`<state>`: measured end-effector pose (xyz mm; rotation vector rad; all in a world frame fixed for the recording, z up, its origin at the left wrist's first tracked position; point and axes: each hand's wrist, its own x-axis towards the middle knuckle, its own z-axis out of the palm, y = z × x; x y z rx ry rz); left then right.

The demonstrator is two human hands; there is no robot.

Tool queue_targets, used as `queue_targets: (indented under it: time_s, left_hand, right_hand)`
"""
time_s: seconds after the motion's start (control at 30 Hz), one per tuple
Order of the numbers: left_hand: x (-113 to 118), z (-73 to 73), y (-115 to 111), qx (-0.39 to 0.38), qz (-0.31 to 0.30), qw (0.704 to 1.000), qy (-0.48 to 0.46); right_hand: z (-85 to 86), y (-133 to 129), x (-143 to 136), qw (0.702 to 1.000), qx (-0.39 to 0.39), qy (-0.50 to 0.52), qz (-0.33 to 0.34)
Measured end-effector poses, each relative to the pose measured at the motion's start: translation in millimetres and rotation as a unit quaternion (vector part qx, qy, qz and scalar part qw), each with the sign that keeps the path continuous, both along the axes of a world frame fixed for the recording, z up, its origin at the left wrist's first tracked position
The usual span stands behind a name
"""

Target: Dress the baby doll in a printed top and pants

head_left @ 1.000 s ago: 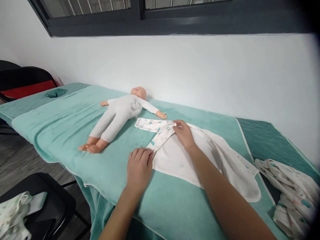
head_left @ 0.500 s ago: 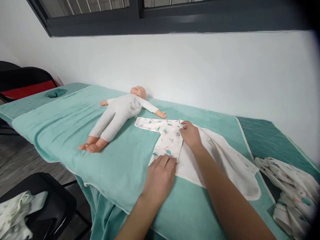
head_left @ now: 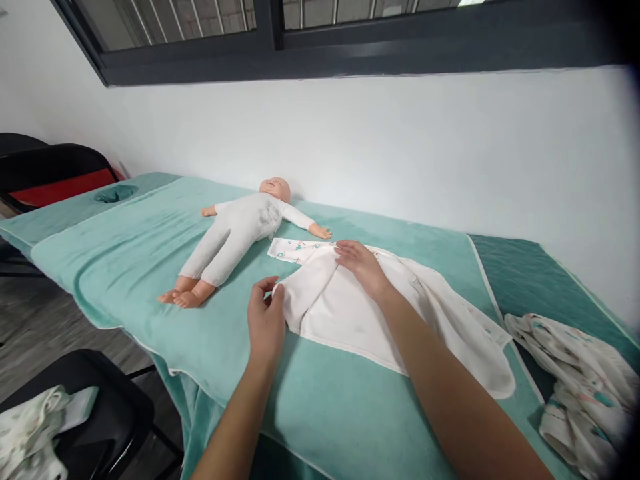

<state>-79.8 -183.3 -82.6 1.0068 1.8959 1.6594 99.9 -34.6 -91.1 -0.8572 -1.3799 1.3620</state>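
A white baby shirt (head_left: 345,310) lies spread on the green covering, its plain inner side up over most of its width. Its printed sleeve (head_left: 290,249) points left toward the doll. My left hand (head_left: 267,319) pinches the shirt's left front edge between thumb and fingers, turned outward to the left. My right hand (head_left: 364,267) rests on the shirt near its neckline, fingers stretched out flat. Behind and to the left, a baby doll (head_left: 243,220) in a white body suit lies on its back, arms spread, head toward the wall.
A crumpled printed baby garment (head_left: 585,380) lies at the right end of the table's green cover (head_left: 150,267). At lower left, a black chair (head_left: 115,413) carries another light garment (head_left: 30,427). A white wall with a dark window frame (head_left: 325,60) stands behind.
My left hand has moved left, turning the shirt's front panel open so the print is covered by plain white lining. My right hand has shifted slightly left and its fingers have straightened.
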Motion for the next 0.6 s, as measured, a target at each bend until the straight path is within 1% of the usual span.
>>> queue_targets:
  time_s: [0.07, 0.13, 0.2, 0.27, 0.3, 0.37, 0.43, 0.5, 0.6]
  left_hand:
    - [-3.5, -2.8, 1.1, 0.007, 0.022, 0.999, 0.036]
    - [-2.1, -6.9, -0.9, 0.02, 0.04, 0.994, 0.103]
    - [2.2, -10.8, -4.8, 0.042, 0.051, 0.977, 0.203]
    - [7.3, -13.2, -9.0, 0.07, 0.051, 0.947, 0.308]
    - [9.8, -13.9, -10.7, 0.082, 0.037, 0.932, 0.351]
    - [13.9, -14.6, -12.6, 0.094, -0.018, 0.905, 0.415]
    - [17.0, -14.9, -12.5, 0.076, -0.082, 0.881, 0.46]
    - [18.9, -15.1, -11.2, 0.043, -0.115, 0.862, 0.492]
    - [19.7, -15.5, -9.2, 0.018, -0.118, 0.854, 0.506]
  right_hand:
    - [-4.1, 1.1, -1.7, 0.999, 0.028, -0.03, 0.005]
    - [-7.0, 0.3, -3.1, 0.993, 0.073, -0.093, 0.008]
    - [-7.9, -2.7, -4.5, 0.971, 0.136, -0.196, 0.009]
    - [-7.0, -7.2, -6.1, 0.935, 0.191, -0.3, 0.013]
    - [-6.1, -9.5, -7.1, 0.914, 0.214, -0.345, 0.018]
    - [-4.0, -14.0, -9.0, 0.873, 0.249, -0.418, 0.03]
    - [-2.1, -17.8, -10.9, 0.847, 0.267, -0.459, 0.032]
    - [-0.2, -21.8, -11.7, 0.842, 0.267, -0.468, 0.025]
    - [4.3, -29.7, -5.6, 0.859, 0.243, -0.45, 0.01]
